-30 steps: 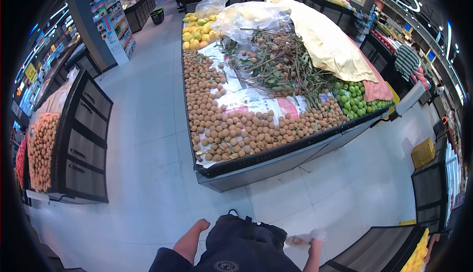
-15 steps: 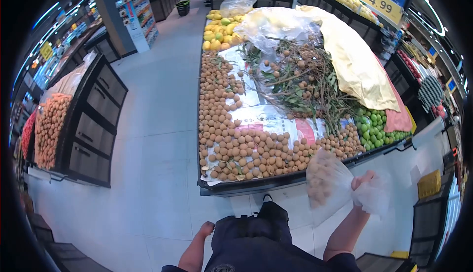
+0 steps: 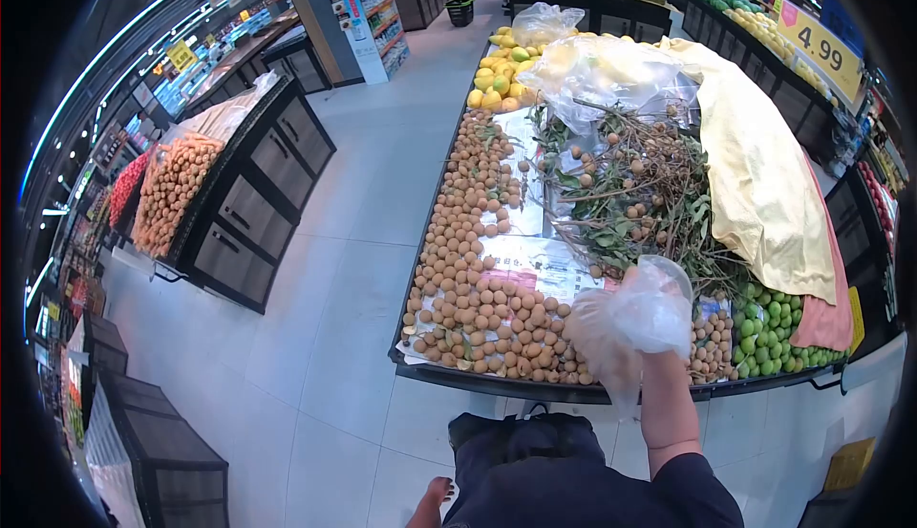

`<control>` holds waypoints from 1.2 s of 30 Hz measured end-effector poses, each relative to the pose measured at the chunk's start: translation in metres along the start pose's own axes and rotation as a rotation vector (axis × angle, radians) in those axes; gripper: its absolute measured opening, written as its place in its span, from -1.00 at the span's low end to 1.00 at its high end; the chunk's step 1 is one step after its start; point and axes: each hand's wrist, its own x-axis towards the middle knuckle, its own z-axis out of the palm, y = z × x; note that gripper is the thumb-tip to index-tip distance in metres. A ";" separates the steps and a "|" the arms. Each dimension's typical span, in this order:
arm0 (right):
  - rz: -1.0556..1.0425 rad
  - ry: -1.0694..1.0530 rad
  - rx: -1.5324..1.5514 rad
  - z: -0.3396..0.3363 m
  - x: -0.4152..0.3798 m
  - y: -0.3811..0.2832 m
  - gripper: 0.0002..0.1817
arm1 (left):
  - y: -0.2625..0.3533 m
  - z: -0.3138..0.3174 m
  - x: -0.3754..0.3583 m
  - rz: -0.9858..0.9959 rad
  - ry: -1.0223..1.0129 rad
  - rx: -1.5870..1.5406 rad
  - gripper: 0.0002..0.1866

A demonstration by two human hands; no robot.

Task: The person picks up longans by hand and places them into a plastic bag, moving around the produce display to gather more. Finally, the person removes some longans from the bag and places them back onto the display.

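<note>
My right hand grips the gathered neck of a clear plastic bag above the front of the fruit stand. The bag's lower part hangs over the stand's front edge, and round brown fruit shows faintly through it. Below lie loose longans, spread along the front and left side of the stand on printed paper. Behind the bag is a heap of leafy longan branches with some fruit on them. My left hand hangs low beside my left hip, its fingers loosely bent and nothing visible in them.
Green limes fill the stand's right corner, beside a cream cloth. Yellow mangoes sit at the far left end. Across the aisle on the left stands a dark cabinet topped with bagged produce. Floor tiles run between them.
My right hand has carried the bag up and forward, from beyond the stand's front edge to over the longans. The view has turned, so the stand sits farther right. My left hand stays low.
</note>
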 end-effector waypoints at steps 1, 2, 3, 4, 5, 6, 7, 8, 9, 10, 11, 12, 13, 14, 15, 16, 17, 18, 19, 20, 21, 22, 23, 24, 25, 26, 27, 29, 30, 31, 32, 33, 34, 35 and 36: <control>0.008 -0.005 0.007 -0.008 0.002 0.002 -0.63 | -0.004 0.010 -0.020 0.038 0.014 0.086 -0.61; 0.007 0.041 -0.119 -0.022 0.005 0.009 -0.65 | -0.042 0.020 0.017 0.037 0.021 0.081 -0.61; 0.002 0.091 -0.244 -0.034 0.007 0.017 -0.66 | -0.056 0.043 0.043 -0.058 0.019 0.040 -0.66; 0.014 0.092 -0.442 -0.048 0.008 0.028 -0.64 | -0.050 0.038 0.041 -0.056 0.029 0.045 -0.66; 0.000 0.103 -0.436 -0.047 0.011 0.026 -0.64 | -0.042 0.035 0.038 -0.008 0.054 -0.004 -0.67; -0.106 -0.089 -0.921 -0.040 0.015 0.021 -0.61 | -0.029 0.038 0.036 0.043 0.069 -0.039 -0.69; -0.192 -0.270 -1.412 -0.037 0.013 0.018 -0.57 | -0.021 0.042 0.031 0.088 0.077 -0.060 -0.70; -0.033 -0.204 -1.394 -0.044 0.005 0.022 -0.53 | -0.015 0.044 0.023 0.129 0.078 -0.071 -0.71; 0.130 -0.128 -1.363 -0.052 -0.007 0.027 -0.48 | -0.012 0.040 0.011 0.163 0.074 -0.076 -0.72; 0.145 -0.057 -1.371 -0.044 -0.018 0.022 -0.48 | -0.009 0.030 -0.001 0.195 0.068 -0.078 -0.74; 0.057 -0.051 -1.401 -0.033 -0.022 0.012 -0.45 | 0.005 0.025 -0.006 0.239 0.060 -0.083 -0.75; -0.032 -0.052 -1.431 -0.029 -0.028 0.003 -0.42 | 0.014 0.017 -0.013 0.284 0.053 -0.092 -0.76; -0.035 0.004 -1.442 -0.033 -0.036 -0.003 -0.42 | 0.029 0.010 -0.018 0.332 0.048 -0.109 -0.77; -0.073 0.009 -1.459 -0.036 -0.045 -0.008 -0.35 | 0.048 0.008 -0.033 0.335 0.038 -0.064 -0.77; -0.107 0.006 -1.473 -0.038 -0.055 -0.011 -0.28 | 0.071 0.009 -0.058 0.368 0.020 -0.041 -0.78; -0.137 0.046 -1.502 -0.041 -0.066 -0.013 -0.20 | 0.096 0.010 -0.085 0.401 0.004 -0.024 -0.79; -0.139 0.076 -1.500 -0.041 -0.076 -0.017 -0.20 | 0.118 0.010 -0.109 0.401 0.004 0.003 -0.79; -0.098 0.154 -1.437 -0.042 -0.085 -0.023 -0.20 | 0.140 0.011 -0.133 0.603 -0.032 0.133 -0.79; -0.058 0.229 -1.372 -0.043 -0.095 -0.027 -0.19 | 0.165 0.014 -0.159 0.804 -0.073 0.262 -0.79; -0.085 0.318 -1.338 -0.045 -0.107 -0.028 -0.31 | 0.197 0.021 -0.192 0.890 -0.084 0.320 -0.79; -0.087 0.335 -1.338 -0.050 -0.117 -0.032 -0.31 | 0.231 0.030 -0.224 0.976 -0.098 0.378 -0.78; 0.012 0.417 -1.282 -0.054 -0.128 -0.036 -0.39 | 0.261 0.042 -0.252 1.017 -0.152 0.273 -0.77; 0.108 0.497 -1.220 -0.058 -0.140 -0.039 -0.47 | 0.288 0.054 -0.276 1.054 -0.205 0.167 -0.74; 0.002 0.513 -1.392 -0.067 -0.149 -0.040 -0.61 | 0.312 0.067 -0.297 1.097 -0.183 0.080 -0.71; -0.001 0.523 -1.393 -0.075 -0.157 -0.043 -0.61 | 0.333 0.080 -0.311 1.138 -0.158 -0.009 -0.68; 0.009 0.592 -1.502 -0.082 -0.165 -0.046 -0.64 | 0.353 0.091 -0.315 1.197 -0.139 -0.066 -0.65; 0.021 0.659 -1.609 -0.088 -0.171 -0.048 -0.68 | 0.369 0.103 -0.319 1.254 -0.119 -0.127 -0.62; 0.007 0.684 -1.648 -0.098 -0.173 -0.052 -0.70 | 0.394 0.132 -0.336 1.294 -0.169 -0.209 -0.61; -0.005 0.695 -1.671 -0.100 -0.170 -0.053 -0.71 | 0.400 0.141 -0.341 1.329 -0.214 -0.294 -0.60; -0.013 0.705 -1.690 -0.102 -0.168 -0.052 -0.71 | 0.402 0.143 -0.340 1.331 -0.210 -0.292 -0.60; -0.016 0.699 -1.683 -0.104 -0.165 -0.049 -0.71 | 0.403 0.144 -0.336 1.306 -0.242 -0.092 -0.61; -0.027 0.691 -1.738 -0.107 -0.158 -0.045 -0.72 | 0.406 0.145 -0.333 1.277 -0.271 0.106 -0.62; -0.038 0.685 -1.791 -0.111 -0.153 -0.041 -0.72 | 0.406 0.150 -0.334 1.261 -0.305 0.043 -0.75; -0.045 0.681 -1.782 -0.115 -0.148 -0.038 -0.72 | 0.405 0.148 -0.334 1.266 -0.295 0.045 -0.75; -0.048 0.662 -1.872 -0.119 -0.145 -0.034 -0.72 | 0.399 0.143 -0.333 1.223 -0.291 0.033 -0.82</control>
